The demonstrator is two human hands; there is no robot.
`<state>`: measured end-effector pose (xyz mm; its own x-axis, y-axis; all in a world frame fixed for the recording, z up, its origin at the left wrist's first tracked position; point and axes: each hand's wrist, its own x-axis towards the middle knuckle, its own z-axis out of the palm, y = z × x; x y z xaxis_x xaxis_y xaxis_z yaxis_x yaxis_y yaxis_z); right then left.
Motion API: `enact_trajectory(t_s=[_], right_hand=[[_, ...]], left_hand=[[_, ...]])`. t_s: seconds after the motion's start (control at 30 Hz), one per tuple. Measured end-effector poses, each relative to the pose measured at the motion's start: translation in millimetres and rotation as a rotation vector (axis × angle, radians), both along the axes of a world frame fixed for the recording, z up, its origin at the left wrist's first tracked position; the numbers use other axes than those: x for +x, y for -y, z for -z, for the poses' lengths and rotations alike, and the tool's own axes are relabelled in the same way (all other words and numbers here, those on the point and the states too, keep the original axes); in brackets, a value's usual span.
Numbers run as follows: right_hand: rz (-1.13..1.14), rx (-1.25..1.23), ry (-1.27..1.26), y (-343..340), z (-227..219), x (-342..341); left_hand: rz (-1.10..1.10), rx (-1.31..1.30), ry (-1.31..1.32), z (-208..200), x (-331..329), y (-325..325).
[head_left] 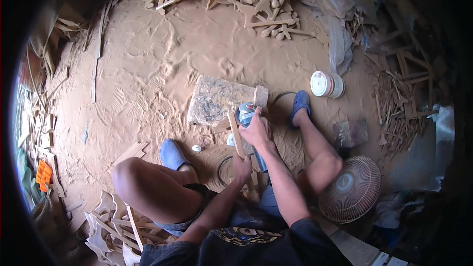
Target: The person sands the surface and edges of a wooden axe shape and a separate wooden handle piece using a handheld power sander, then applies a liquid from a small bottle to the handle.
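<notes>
My left hand (pixel 242 166) is closed round the lower end of a long, narrow wooden piece (pixel 236 135), which points up and away from me. Wrapped over a teal and grey angle grinder (pixel 246 113) is my right hand (pixel 256 130). The grinder's head lies right beside the upper part of the wooden piece; its disc is mostly hidden, so I cannot tell whether they touch. Just beyond both hands a stained, flat block (pixel 217 99) lies on the dusty floor.
Sawdust covers the floor (pixel 148 49). A large heap of shaped wooden parts (pixel 268 0) lies at the far side, with more parts (pixel 113 224) at near left. To the right are a white tub (pixel 327 84) and a round fan (pixel 350 188). A black cord (pixel 220 170) curls near my feet.
</notes>
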<state>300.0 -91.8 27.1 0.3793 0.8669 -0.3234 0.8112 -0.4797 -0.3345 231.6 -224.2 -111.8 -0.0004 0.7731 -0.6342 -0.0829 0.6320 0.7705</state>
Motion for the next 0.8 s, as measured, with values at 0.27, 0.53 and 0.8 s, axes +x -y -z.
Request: enact_trajectory(t_s=[0.27, 0.53, 0.8], right_hand=[[0.05, -0.031, -0.056, 24, -8, 0], [0.263, 0.015, -0.032, 42, -12, 39], [0.06, 0.047, -0.098, 35, 14, 24]], left_hand=[[-0.012, -0.02, 0.004, -8, -4, -2], [0.02, 0.002, -0.006, 2, 3, 2], [0.016, 0.027, -0.023, 14, 2, 4]])
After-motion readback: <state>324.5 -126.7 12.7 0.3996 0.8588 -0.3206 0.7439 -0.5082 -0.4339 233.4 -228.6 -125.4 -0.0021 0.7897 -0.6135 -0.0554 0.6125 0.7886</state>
